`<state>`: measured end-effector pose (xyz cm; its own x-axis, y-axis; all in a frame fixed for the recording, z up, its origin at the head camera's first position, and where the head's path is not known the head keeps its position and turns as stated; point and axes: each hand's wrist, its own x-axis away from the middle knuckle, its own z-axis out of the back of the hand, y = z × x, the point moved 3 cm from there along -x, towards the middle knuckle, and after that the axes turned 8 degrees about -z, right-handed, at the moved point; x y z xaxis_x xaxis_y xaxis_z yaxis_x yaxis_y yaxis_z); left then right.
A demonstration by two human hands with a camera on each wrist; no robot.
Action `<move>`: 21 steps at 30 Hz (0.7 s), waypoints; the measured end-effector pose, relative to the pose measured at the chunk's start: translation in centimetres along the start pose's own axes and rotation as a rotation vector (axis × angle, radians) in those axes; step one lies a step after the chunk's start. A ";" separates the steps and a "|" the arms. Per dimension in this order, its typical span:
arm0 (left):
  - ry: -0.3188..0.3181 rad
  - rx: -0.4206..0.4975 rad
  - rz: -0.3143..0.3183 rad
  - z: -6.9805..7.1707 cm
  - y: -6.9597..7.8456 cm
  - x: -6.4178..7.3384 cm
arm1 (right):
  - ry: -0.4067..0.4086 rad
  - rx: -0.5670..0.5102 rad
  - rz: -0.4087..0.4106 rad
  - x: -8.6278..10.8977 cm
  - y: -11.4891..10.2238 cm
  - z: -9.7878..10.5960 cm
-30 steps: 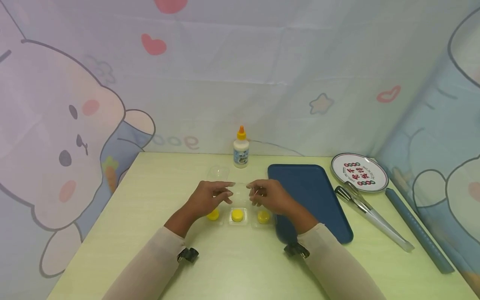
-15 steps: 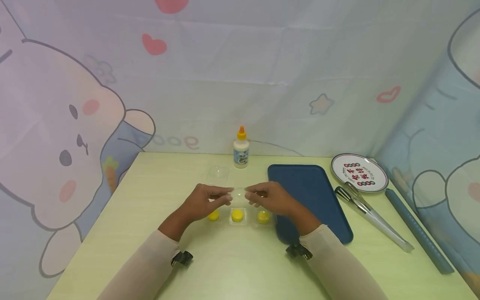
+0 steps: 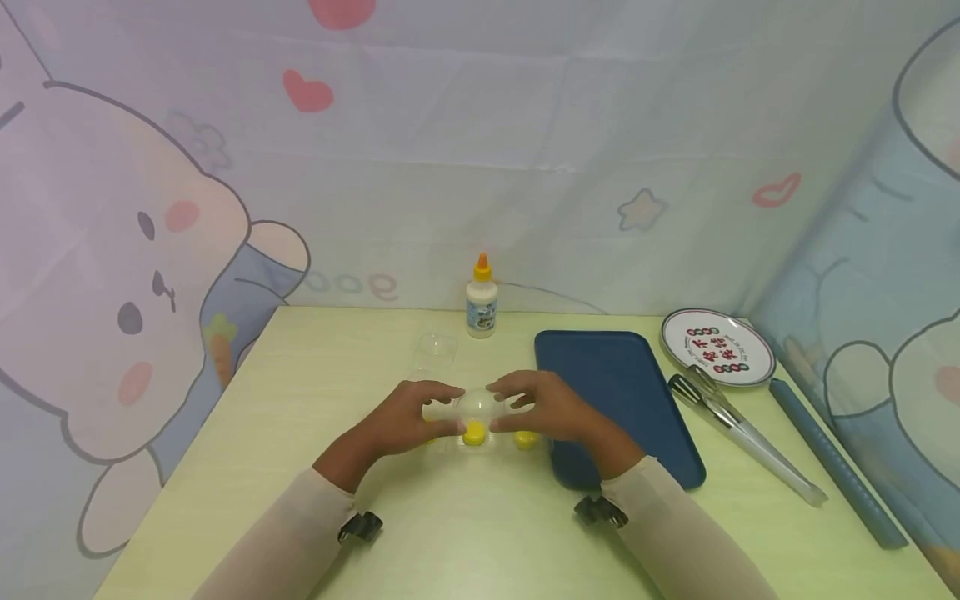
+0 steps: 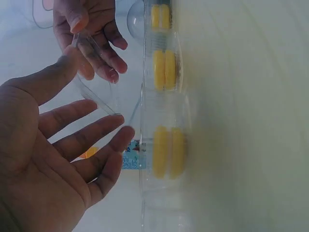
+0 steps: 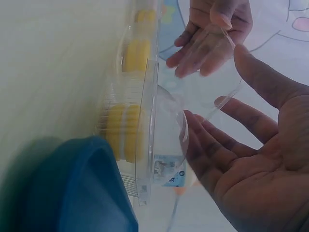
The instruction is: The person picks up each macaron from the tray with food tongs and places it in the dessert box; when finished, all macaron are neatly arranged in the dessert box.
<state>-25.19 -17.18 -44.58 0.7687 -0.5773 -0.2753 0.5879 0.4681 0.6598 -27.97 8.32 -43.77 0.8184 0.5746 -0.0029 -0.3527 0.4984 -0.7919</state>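
Observation:
Between both hands is a clear plastic dome lid, raised above the box with the middle yellow macaron. My left hand pinches the lid's left edge between thumb and fingers. On its opposite edge, my right hand has thumb and fingertips around the rim. The left macaron sits in a clear box, partly hidden by my left hand in the head view. A dome lid covers the right macaron. Whether the held lid is joined to its box is hidden.
A blue tray lies right of the boxes. Farther right are a plate, metal tongs and a long blue-grey bar. A glue-like bottle stands behind. Another clear lid lies open at back left.
The lid has been lifted from behind the middle box and tilted forward over it, dome upward. Both hands have come nearer and their thumbs now lie at the lid's front edge.

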 end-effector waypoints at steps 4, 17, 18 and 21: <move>-0.019 -0.032 0.008 -0.5 0.0 0.1 | 0.025 0.050 -0.013 0.3 0.0 -0.2; -0.029 -0.102 0.056 -1.3 -0.6 0.5 | 0.077 0.233 -0.076 0.5 0.5 -2.2; -0.028 -0.112 0.055 -1.3 -0.6 0.5 | 0.084 0.244 -0.077 0.4 0.5 -2.3; -0.024 -0.110 0.064 -1.4 -0.8 0.5 | 0.100 0.259 -0.083 0.5 0.6 -2.4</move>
<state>-24.90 -16.92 -46.19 0.8002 -0.5588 -0.2177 0.5629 0.5744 0.5943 -26.69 7.32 -45.68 0.8855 0.4645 -0.0148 -0.3762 0.6977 -0.6096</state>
